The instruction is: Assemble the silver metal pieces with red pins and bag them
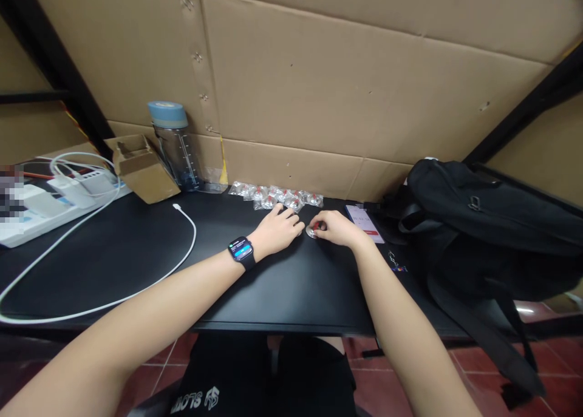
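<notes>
Right hand (334,227) has thumb and fingers pinching a small round silver metal piece with a red and black top (311,231); piece is low at the black tabletop (282,295), can't tell from here if it's touching. Left hand (279,230) is just left of the grip, palm down, fingers bent and a bit apart; underside hidden, can't tell if it has anything. Black smartwatch with a lit screen (240,249) on that wrist. Just beyond the grip, slightly left: a cluster of clear plastic packets with silver and red pieces inside (273,197), near the left fingertips. Behind those, a brown cardboard wall panel (319,89). Right of the grip, near: a phone with a pale screen and red bar (364,223), then a small metal keyring (396,262), then a big black fabric backpack (492,223). Well left of the grip: a white cable (195,235) looping over the table, a grey see-through bottle with blue lid (177,150), an open brown cardboard box (148,168), and farthest out a white power strip (68,201).
</notes>
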The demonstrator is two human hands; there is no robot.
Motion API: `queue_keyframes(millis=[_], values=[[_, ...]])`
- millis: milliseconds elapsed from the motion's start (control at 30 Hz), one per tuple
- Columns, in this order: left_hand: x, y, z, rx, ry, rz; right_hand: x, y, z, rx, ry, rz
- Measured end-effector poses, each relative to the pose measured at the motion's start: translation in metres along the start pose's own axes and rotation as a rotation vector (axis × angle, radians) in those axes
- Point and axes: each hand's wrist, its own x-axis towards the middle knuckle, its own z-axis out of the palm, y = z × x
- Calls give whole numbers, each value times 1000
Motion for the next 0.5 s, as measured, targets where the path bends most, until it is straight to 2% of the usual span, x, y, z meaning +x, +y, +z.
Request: queue_keyframes(millis=[200, 500], values=[[1, -2, -4, 6, -12, 33, 1, 5, -1, 16, -12, 34], [2, -2, -8, 63, -6, -25, -3, 2, -7, -46, -26, 142]])
